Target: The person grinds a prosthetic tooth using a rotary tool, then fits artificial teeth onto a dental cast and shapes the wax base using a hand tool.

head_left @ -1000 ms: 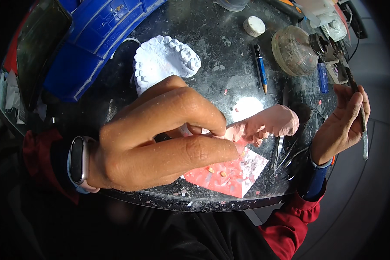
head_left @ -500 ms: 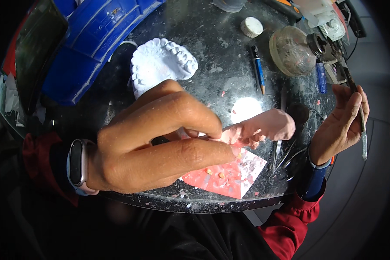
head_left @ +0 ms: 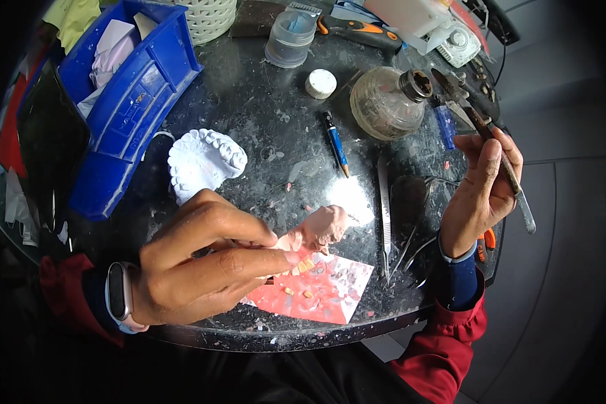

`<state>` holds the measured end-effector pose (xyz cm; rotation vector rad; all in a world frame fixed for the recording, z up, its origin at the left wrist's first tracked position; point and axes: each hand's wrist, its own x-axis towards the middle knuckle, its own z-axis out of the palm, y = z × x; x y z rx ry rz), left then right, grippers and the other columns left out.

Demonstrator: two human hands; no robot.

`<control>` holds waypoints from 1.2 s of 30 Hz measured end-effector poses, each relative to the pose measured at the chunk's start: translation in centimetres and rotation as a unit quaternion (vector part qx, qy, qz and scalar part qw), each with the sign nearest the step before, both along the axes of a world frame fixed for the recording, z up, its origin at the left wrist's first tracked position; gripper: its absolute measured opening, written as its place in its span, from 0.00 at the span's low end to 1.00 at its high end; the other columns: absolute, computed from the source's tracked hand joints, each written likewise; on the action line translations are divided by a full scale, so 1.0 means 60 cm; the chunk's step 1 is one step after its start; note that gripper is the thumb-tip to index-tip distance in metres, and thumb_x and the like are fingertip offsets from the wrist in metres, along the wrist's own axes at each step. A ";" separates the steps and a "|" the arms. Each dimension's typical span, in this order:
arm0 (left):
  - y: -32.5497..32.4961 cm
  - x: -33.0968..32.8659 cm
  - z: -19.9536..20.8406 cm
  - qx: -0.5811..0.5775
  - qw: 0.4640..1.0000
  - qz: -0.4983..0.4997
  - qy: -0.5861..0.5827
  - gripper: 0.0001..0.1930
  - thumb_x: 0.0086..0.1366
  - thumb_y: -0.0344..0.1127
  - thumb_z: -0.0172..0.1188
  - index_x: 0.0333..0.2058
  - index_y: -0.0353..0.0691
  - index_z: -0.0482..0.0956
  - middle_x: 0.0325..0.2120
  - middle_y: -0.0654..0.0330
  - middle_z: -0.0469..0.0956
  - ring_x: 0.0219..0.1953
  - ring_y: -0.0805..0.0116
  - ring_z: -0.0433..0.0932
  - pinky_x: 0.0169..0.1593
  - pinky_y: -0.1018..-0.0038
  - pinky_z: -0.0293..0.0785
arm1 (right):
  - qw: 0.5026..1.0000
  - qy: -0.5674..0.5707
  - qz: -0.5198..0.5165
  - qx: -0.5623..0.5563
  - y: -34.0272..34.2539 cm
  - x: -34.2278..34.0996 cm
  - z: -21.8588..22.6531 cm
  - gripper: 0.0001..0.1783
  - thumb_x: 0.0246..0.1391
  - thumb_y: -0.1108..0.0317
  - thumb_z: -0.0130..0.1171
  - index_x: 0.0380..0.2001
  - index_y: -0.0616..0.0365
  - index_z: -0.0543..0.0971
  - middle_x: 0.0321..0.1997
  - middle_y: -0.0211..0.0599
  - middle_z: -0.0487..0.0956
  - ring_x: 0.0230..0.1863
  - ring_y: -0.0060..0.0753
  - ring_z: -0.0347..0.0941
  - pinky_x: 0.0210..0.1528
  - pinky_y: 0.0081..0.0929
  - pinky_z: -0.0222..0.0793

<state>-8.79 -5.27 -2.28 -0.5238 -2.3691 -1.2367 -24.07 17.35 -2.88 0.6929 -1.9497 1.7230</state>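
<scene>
My left hand (head_left: 202,269) is closed around a pinkish dental model (head_left: 320,225), its thumb and fingers pinching the near end. Yellowish teeth (head_left: 306,265) show at the model's edge by my fingertips; the rest of that end is hidden by the hand. Under it lies a pink and white sheet (head_left: 347,286) with small yellowish tooth-like pieces on it. Off to the right, my right hand (head_left: 485,185) grips a dark-handled wax knife (head_left: 481,124) slantwise, apart from the model. A white plaster dental cast (head_left: 202,161) rests on the table beyond my left hand.
A blue bin (head_left: 138,114) stands at the left. Farther back are a clear jar (head_left: 291,44), a white cap (head_left: 321,83) and a glass bottle (head_left: 384,104) with a metal neck. A blue pencil (head_left: 337,145) and a scalpel handle (head_left: 385,215) lie mid-table.
The view has shifted, showing more of the table's far side. My left hand and the model look smaller and lower, farther from the camera. My right hand still holds the knife.
</scene>
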 end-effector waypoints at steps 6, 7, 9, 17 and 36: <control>-0.005 -0.001 0.007 0.062 0.995 -0.017 -0.078 0.14 0.37 0.22 0.66 0.28 0.34 0.77 0.28 0.55 0.75 0.27 0.68 0.75 0.27 0.78 0.70 | 1.000 0.008 -0.010 -0.025 -0.006 0.000 -0.001 0.11 0.54 0.72 0.47 0.39 0.66 0.68 0.31 0.44 0.75 0.29 0.29 0.74 0.36 0.24 0.70; -0.005 -0.004 -0.002 0.104 0.988 -0.031 -0.106 0.15 0.36 0.23 0.68 0.27 0.32 0.75 0.28 0.53 0.74 0.28 0.69 0.74 0.29 0.79 0.70 | 0.999 0.038 -0.025 0.001 0.003 0.004 0.000 0.11 0.56 0.70 0.45 0.39 0.67 0.68 0.32 0.44 0.74 0.29 0.30 0.74 0.36 0.26 0.70; -0.001 -0.002 -0.014 0.259 0.946 -0.045 -0.192 0.17 0.39 0.23 0.68 0.30 0.29 0.72 0.30 0.52 0.73 0.31 0.71 0.74 0.32 0.79 0.71 | 0.992 0.125 -0.024 0.012 0.004 0.025 0.007 0.13 0.57 0.67 0.42 0.39 0.67 0.68 0.30 0.44 0.73 0.28 0.29 0.73 0.34 0.25 0.70; 0.005 0.009 -0.008 0.441 0.835 -0.115 -0.309 0.19 0.44 0.22 0.65 0.36 0.27 0.70 0.32 0.54 0.72 0.34 0.72 0.74 0.36 0.81 0.71 | 0.926 0.318 0.191 0.073 0.005 0.125 0.003 0.14 0.50 0.55 0.51 0.33 0.50 0.66 0.26 0.28 0.64 0.22 0.25 0.62 0.20 0.22 0.66; 0.015 0.011 -0.019 0.451 0.833 -0.109 -0.301 0.20 0.43 0.26 0.67 0.35 0.28 0.70 0.31 0.54 0.72 0.33 0.74 0.72 0.35 0.81 0.69 | 0.901 0.347 0.210 0.155 -0.003 0.132 0.000 0.18 0.53 0.52 0.45 0.37 0.56 0.64 0.26 0.34 0.66 0.20 0.28 0.68 0.22 0.24 0.70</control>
